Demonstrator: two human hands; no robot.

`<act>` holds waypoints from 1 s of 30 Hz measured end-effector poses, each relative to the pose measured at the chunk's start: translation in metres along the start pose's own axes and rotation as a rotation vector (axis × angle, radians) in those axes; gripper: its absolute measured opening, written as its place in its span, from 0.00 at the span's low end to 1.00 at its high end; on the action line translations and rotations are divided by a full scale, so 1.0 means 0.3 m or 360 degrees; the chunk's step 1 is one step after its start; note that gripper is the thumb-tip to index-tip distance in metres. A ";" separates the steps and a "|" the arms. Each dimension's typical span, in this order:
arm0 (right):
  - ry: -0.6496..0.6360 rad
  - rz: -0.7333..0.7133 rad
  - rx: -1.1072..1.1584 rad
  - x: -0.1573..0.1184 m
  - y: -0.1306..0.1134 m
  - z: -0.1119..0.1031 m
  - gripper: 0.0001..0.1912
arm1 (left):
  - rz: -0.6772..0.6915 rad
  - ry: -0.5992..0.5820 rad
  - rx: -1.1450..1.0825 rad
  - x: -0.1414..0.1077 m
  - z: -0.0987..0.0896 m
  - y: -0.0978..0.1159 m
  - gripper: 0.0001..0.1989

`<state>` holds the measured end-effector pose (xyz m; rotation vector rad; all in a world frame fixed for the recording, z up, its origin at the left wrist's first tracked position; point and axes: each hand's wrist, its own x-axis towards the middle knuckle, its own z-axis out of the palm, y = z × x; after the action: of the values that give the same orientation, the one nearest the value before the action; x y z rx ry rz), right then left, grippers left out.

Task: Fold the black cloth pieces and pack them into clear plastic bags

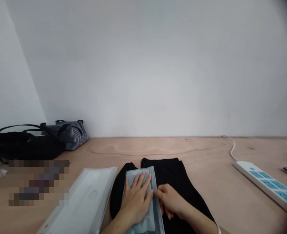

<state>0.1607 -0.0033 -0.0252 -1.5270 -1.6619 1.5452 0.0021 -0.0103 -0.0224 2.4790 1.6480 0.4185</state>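
Translucent plastic sleeve [155,216] lying on a folded black garment [169,172], near middle of the worktop [153,146]. Left hand [136,201] wide and flat on it; right hand [170,201] narrow at its right edge, grip unclear. Just left, white sleeve [85,201]; far left, striped bag [69,135]; right, power strip [267,185].

No legible text; marks on plastic pouch [155,217] too blurred to read.

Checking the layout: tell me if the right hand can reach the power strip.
Probably yes. The right hand touches the clear plastic sleeve, and only the flat black garment and wooden tabletop lie between it and the white power strip; nothing stands in its way.
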 end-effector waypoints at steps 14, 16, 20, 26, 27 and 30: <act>0.0049 -0.0257 -0.0511 -0.151 0.096 -0.006 0.16 | -0.0012 -0.0025 0.0088 0.002 0.006 0.001 0.25; 0.0056 -0.0254 -0.0454 -0.146 0.062 -0.037 0.14 | -0.0013 -0.0028 0.0101 0.003 0.010 -0.001 0.25; 0.0016 -0.0205 -0.0186 -0.074 0.004 -0.076 0.05 | -0.0011 -0.0003 0.0080 0.002 0.011 -0.003 0.25; 0.0017 -0.0111 -0.0135 0.066 -0.035 -0.058 0.09 | -0.0020 0.0071 -0.0004 -0.004 0.006 -0.006 0.25; 0.0048 -0.0112 -0.0155 0.083 -0.040 -0.051 0.11 | -0.0028 0.0090 -0.0023 -0.004 0.007 -0.007 0.25; 0.0158 -0.0129 -0.0243 0.123 -0.051 -0.026 0.16 | -0.0082 0.0146 -0.0095 -0.002 0.013 -0.013 0.26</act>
<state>0.1488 0.0355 -0.0229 -1.5636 -1.7964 1.3059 -0.0004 -0.0092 -0.0272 2.4030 1.7028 0.5744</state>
